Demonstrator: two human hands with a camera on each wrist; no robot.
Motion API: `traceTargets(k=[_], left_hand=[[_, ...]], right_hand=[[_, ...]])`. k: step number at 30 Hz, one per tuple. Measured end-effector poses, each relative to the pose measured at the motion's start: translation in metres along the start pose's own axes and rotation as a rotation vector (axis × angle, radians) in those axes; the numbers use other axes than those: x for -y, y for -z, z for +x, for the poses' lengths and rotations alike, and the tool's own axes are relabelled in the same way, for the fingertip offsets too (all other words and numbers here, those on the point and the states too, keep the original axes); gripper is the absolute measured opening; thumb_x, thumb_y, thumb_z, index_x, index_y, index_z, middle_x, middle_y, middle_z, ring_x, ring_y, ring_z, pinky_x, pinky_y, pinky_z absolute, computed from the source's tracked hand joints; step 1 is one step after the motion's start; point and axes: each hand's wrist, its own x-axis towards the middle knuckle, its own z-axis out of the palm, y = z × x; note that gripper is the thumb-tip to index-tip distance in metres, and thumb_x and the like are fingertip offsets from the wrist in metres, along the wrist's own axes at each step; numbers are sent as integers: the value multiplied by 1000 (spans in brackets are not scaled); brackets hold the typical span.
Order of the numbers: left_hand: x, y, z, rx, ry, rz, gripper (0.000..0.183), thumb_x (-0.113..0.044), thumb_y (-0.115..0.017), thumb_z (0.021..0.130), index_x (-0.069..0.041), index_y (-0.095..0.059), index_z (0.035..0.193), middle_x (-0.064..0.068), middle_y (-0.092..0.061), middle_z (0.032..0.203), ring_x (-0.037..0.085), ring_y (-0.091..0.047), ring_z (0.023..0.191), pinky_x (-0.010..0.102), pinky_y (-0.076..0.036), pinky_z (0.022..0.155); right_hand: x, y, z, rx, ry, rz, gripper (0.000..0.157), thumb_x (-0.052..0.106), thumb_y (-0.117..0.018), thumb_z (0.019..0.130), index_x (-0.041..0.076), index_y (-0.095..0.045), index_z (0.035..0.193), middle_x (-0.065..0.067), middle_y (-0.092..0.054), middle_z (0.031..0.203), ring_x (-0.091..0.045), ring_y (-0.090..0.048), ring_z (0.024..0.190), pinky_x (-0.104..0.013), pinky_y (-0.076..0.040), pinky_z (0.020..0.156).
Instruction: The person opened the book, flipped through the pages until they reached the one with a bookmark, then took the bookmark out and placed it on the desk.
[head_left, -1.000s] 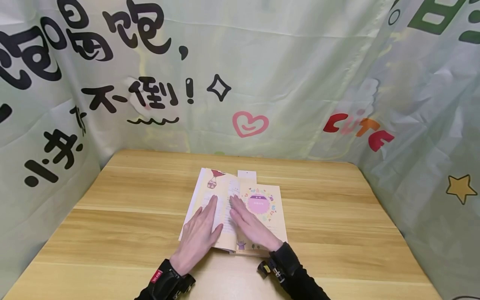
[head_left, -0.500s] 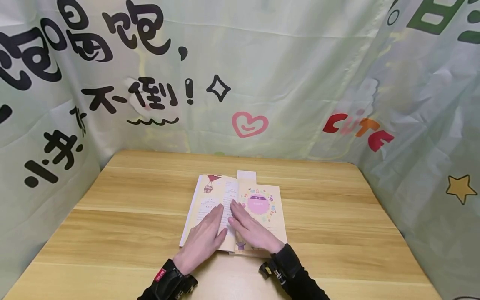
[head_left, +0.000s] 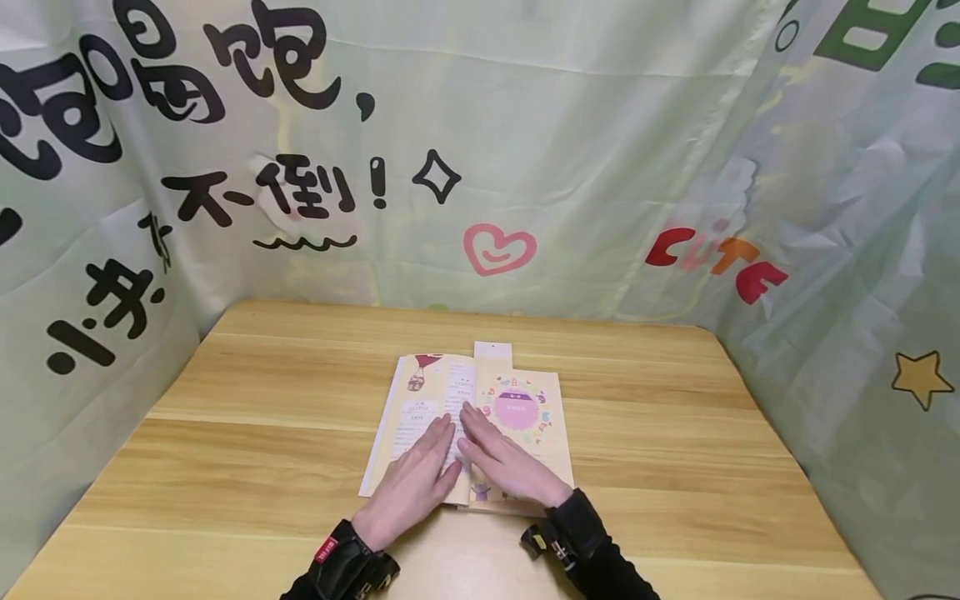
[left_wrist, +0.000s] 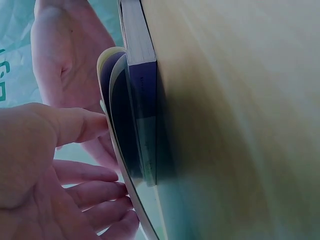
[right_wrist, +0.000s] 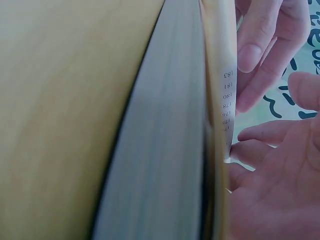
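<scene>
An open book (head_left: 420, 392) lies on the table, its left page printed with a hot-air balloon and text, its right page with a pink circle ringed by small drawings. My left hand (head_left: 412, 483) rests on the left page near the fold, fingers straight and pointing up the page. Just beside it, my right hand (head_left: 510, 458) lies along the fold and over the right page, fingers extended. In the left wrist view, the left leaves of the book (left_wrist: 112, 100) curve up from the spine beneath the fingers. The right wrist view shows the thick page block (right_wrist: 160, 130) edge-on.
A white card-like tab (head_left: 492, 353) sticks out past the top edge of the book. The wooden table (head_left: 675, 433) extends on all sides of it. A printed cloth curtain (head_left: 585, 167) hangs behind the table and along both sides.
My left hand has slid toward me and slightly right, nearer the fold. The left page lies lower and flatter than before. My right hand has shifted only slightly.
</scene>
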Motion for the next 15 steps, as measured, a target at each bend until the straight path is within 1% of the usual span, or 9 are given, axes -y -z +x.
traceTargets(k=[3, 6, 11, 15], left_hand=[[0, 0, 0, 6, -3, -2, 55, -19, -61, 99, 10, -47, 144, 27, -43, 155, 42, -45, 143, 57, -46, 111], [-1, 1, -1, 18, -26, -1, 55, -18, -61, 99, 10, -46, 144, 27, -42, 155, 42, -45, 143, 56, -46, 111], [-3, 0, -2, 43, -100, 25, 54, -16, -60, 100, 9, -45, 146, 26, -43, 155, 38, -46, 143, 50, -45, 114], [-5, 1, -3, 78, -154, 42, 50, -13, -57, 101, 6, -46, 146, 21, -44, 156, 35, -44, 145, 51, -41, 118]], right_hand=[[-1, 0, 0, 1, 5, 1, 66, 47, -34, 108, 9, -20, 160, -6, -9, 171, -26, -8, 159, -50, -11, 130], [-2, 1, -2, 5, 13, 0, 66, 45, -33, 109, 7, -19, 160, -7, -8, 171, -26, -9, 159, -51, -12, 130], [-5, 6, -5, 14, 10, 22, 62, 38, -31, 110, 6, -15, 161, -8, -6, 171, -26, -10, 159, -51, -14, 129], [-7, 8, -7, 14, 4, 22, 60, 33, -31, 111, 6, -13, 161, -10, -6, 171, -27, -9, 159, -52, -14, 129]])
